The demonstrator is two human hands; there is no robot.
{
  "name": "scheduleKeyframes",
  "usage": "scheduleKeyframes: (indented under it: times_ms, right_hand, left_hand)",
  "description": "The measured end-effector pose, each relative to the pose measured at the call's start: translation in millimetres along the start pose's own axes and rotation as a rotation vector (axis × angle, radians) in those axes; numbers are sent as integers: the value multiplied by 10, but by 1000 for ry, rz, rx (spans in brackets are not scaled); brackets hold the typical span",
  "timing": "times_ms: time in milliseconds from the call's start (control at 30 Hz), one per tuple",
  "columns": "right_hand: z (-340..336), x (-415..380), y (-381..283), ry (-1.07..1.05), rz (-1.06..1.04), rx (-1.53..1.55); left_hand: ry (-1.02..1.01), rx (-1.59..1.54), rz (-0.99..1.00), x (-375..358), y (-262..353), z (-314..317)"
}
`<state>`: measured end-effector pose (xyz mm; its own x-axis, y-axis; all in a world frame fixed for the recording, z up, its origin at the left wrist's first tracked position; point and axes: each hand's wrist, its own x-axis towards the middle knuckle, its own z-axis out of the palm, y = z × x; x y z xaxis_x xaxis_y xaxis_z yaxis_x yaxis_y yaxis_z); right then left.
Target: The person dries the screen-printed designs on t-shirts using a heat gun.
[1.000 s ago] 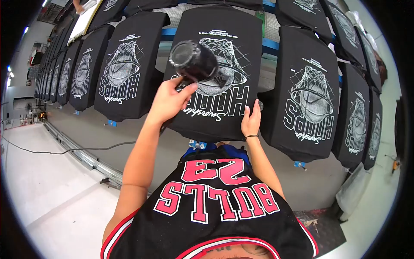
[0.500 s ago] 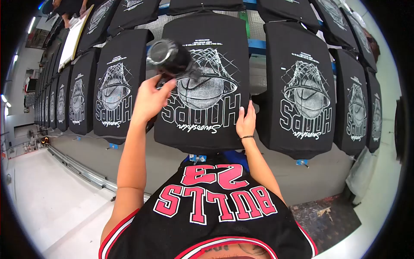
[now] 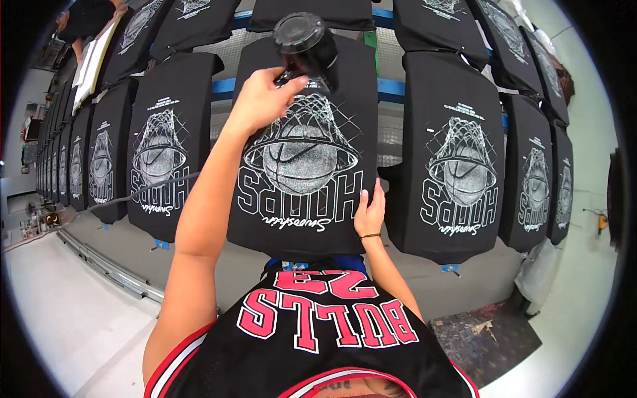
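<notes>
- The left hand (image 3: 264,99) has its fingers clenched around the handle of a glossy black, cylindrical handheld dryer (image 3: 306,45), which projects up and to the right beyond them.
- The dryer is over the upper end of a black fabric T-shirt (image 3: 305,149) stretched flat, hiding part of its small white lettering; whether they touch, I cannot tell.
- The right hand (image 3: 370,211) grasps nothing; its fingers lie extended along the T-shirt's right edge, low down.
- The T-shirt spreads between the two hands, looking smooth, its white print (image 3: 300,174) showing a netted hoop around a basketball above outlined "HOOPS" and script letters, all upside down.
- Similar black printed shirts (image 3: 458,159) flank it.
</notes>
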<state>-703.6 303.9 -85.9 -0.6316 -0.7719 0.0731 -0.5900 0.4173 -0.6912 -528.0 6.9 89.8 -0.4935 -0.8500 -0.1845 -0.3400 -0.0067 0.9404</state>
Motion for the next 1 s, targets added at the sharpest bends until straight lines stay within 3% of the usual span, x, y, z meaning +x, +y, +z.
scheduleKeyframes:
  times_ms: [167, 267, 467, 533, 733, 833, 1000]
  right_hand:
    - [0, 10, 10, -11, 4, 2]
    - [-12, 8, -42, -12, 29, 5]
    - [-11, 17, -18, -29, -8, 15]
    - [4, 20, 33, -2, -61, 6]
    - [27, 23, 76, 17, -88, 66]
    - [45, 25, 122, 45, -110, 70]
    - [74, 12, 166, 133, -190, 38]
  left_hand:
    - [110, -38, -20, 204, -98, -197]
    - [230, 97, -64, 44, -205, -470]
    - [153, -106, -157, -892, -288, -735]
    - [211, 29, -199, -1218, -412, -749]
    - [358, -46, -303, -2051, -505, -598]
    - [290, -103, -324, -2200, -502, -413]
    - [38, -212, -155, -2014, -259, 240]
